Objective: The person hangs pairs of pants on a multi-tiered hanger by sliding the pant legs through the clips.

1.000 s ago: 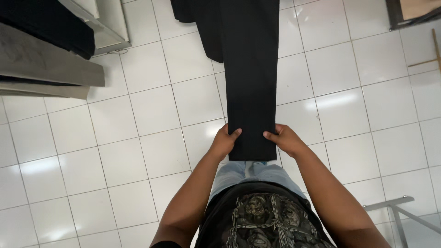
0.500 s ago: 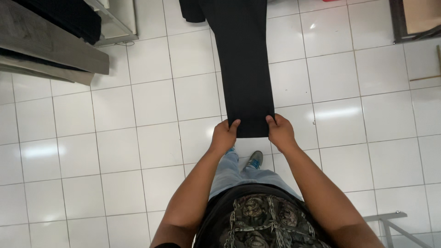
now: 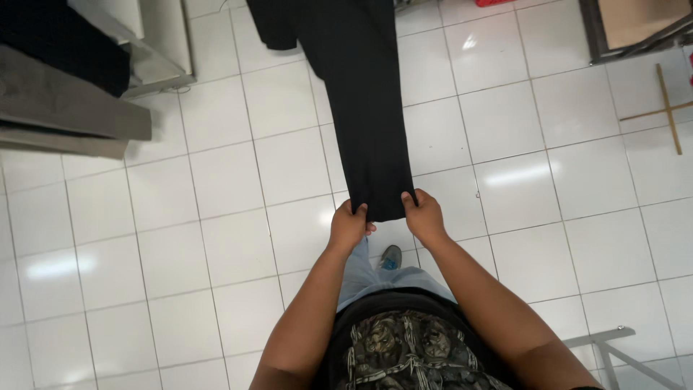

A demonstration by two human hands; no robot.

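- Down at the near end, the black trouser leg [image 3: 364, 123] is pinched at its hem corners by both hands, held out in front of the person above the white tiled floor [image 3: 216, 238].
- Left hand [image 3: 349, 226] grips the hem's left corner: the fingers curl over the cloth's edge and press together on it, thumb side underneath (the pads themselves are hidden by the fabric).
- Right hand [image 3: 424, 217] grips the hem's right corner the same way, fingers folded over the edge and closed on the cloth.
- Between the two hands the hem runs taut and roughly level, so the cloth lies just beyond the fingertips and stretches away from them.
- Its long axis runs from the hands up and slightly left, away from the person, widening toward the far end, where it leaves the view.
- A grey shelf [image 3: 65, 108] stands well apart to the left.
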